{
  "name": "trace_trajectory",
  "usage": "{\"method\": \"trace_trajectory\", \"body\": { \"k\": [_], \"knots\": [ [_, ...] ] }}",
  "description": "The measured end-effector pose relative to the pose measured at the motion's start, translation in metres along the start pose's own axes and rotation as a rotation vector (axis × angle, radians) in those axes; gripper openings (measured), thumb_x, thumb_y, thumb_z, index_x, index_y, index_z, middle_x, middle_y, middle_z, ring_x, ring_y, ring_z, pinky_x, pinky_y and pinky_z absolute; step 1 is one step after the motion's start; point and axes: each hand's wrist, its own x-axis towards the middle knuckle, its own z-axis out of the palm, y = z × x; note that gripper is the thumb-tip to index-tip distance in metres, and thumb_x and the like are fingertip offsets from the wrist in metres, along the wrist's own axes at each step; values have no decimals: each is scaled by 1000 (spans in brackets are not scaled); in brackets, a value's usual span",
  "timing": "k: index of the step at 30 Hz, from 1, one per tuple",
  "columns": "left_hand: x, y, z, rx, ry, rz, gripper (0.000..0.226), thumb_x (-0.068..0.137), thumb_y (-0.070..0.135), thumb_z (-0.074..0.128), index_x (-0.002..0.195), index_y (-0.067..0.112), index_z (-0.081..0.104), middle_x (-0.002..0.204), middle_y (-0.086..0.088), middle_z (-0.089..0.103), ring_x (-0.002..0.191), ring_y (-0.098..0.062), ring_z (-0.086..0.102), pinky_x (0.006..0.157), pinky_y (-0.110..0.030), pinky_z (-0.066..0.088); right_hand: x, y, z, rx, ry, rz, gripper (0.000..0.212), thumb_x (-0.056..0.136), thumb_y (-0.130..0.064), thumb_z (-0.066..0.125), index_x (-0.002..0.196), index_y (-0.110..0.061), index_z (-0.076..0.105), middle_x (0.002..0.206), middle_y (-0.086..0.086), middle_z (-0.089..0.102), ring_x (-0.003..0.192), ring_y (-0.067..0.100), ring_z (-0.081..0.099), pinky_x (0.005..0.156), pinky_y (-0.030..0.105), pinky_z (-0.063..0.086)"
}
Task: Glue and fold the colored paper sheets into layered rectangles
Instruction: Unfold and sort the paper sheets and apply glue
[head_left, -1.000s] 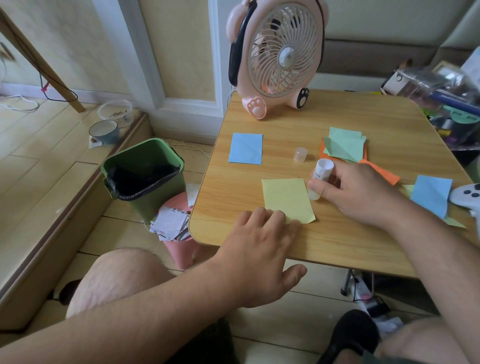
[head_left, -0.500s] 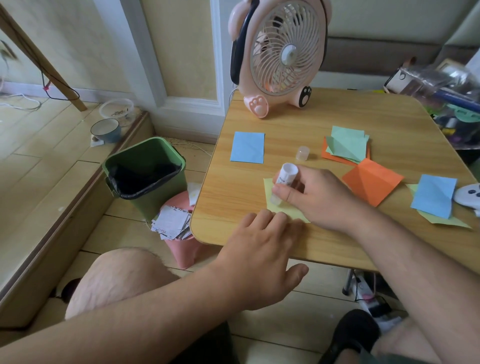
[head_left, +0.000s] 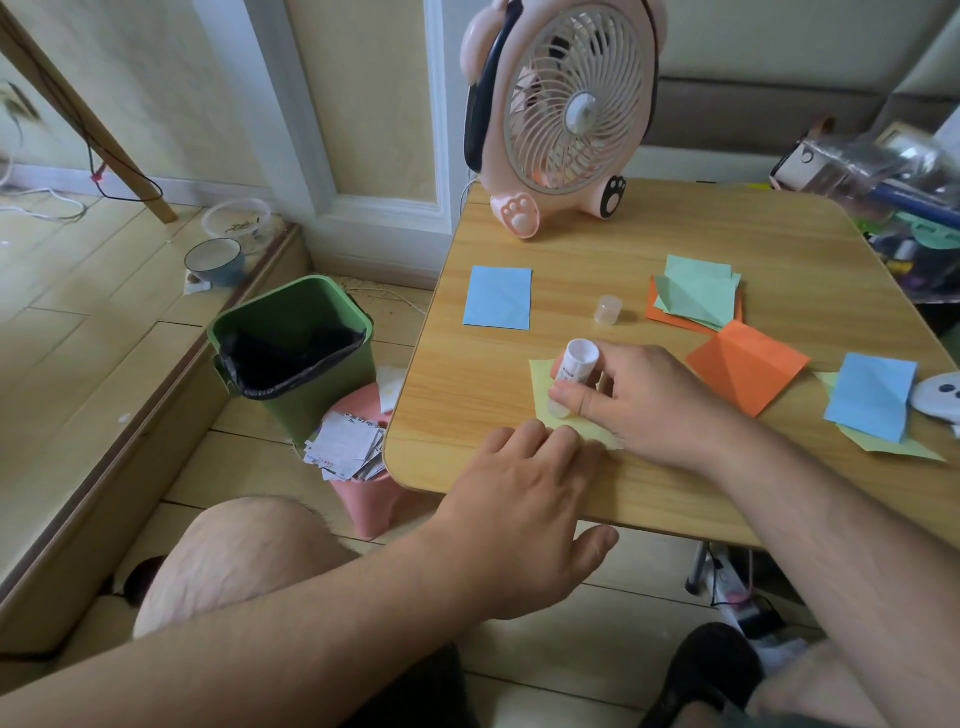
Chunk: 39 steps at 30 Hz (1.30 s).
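The right hand (head_left: 639, 400) is clamped around the white cylindrical glue stick (head_left: 571, 382), tip down on the pale yellow paper sheet (head_left: 543, 379) at the wooden counter's (head_left: 779, 234) 6 o'clock edge. The left hand (head_left: 524, 499), fingers flat and together, pins the sheet's near edge. Stroke lightly and evenly, keeping that edge pressed.

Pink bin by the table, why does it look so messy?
The pink bin beside the table is overfull: white paper scraps are heaped above its rim and hang over the edge. The green bin next to it looks mostly unfilled.
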Motion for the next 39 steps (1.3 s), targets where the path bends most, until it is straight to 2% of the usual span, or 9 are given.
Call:
{"method": "trace_trajectory", "body": {
  "k": [3,6,9,14,19,22,29,36,39],
  "knots": [
    [0,1,-2,20,-17,-4,68,99,65,29,141,15,48,118,-2,51,97,-26,43,87,-44,41,-5,8,-7,2,0,9,17,96,-47,65,97,-31,71,72,-22,63,67,0,53,59,16,38],
    [1,1,-2,30,-26,-6,68,99,66,28,140,15,48,117,-2,50,96,-26,43,87,-44,42,-8,16,-12,0,11,26,19,94,-51,64,95,-33,71,79,-11,67,70,6,56,64,26,43],
    [2,2,-2,36,-24,-9,67,99,66,29,138,15,50,113,-2,49,94,-26,43,84,-44,41,-10,23,-15,5,27,29,18,94,-50,65,93,-32,70,76,-10,68,70,11,59,68,33,48],
    [3,3,-3,33,-18,-16,67,100,66,29,137,15,50,111,-1,49,92,-25,43,81,-44,41,-15,34,-20,43,20,47,13,96,-45,66,92,-33,70,74,-30,64,70,11,57,66,30,45],
    [3,4,-4,45,-30,-17,67,99,67,29,136,15,50,112,-1,49,93,-25,42,83,-43,40,-16,41,-22,49,39,66,16,94,-50,65,92,-35,70,76,-12,68,73,18,61,72,38,51],
    [2,5,-5,49,-44,-15,68,99,67,28,137,15,49,115,-2,50,95,-26,43,85,-44,41,-17,41,-24,57,40,66,16,95,-47,65,95,-32,71,78,-10,68,77,20,61,74,36,51],
    [-3,6,-2,2,-19,-18,71,100,68,29,147,16,43,126,-4,51,104,-27,47,93,-45,41,-19,42,-25,72,42,81,18,97,-48,65,101,-31,71,89,0,72,85,25,64,83,46,53],
    [-6,4,-2,-96,8,-56,69,102,67,25,147,18,45,136,1,47,113,-23,47,101,-39,40,-21,42,-26,73,38,68,18,97,-47,64,97,-30,70,88,1,71,82,24,64,80,43,52],
    [-8,6,-2,-110,0,-77,70,102,68,24,144,18,49,144,-3,41,117,-25,47,105,-41,39,-21,41,-29,110,63,72,18,100,-41,62,90,-28,71,81,-15,69,73,8,59,73,24,47]
  ]
}}
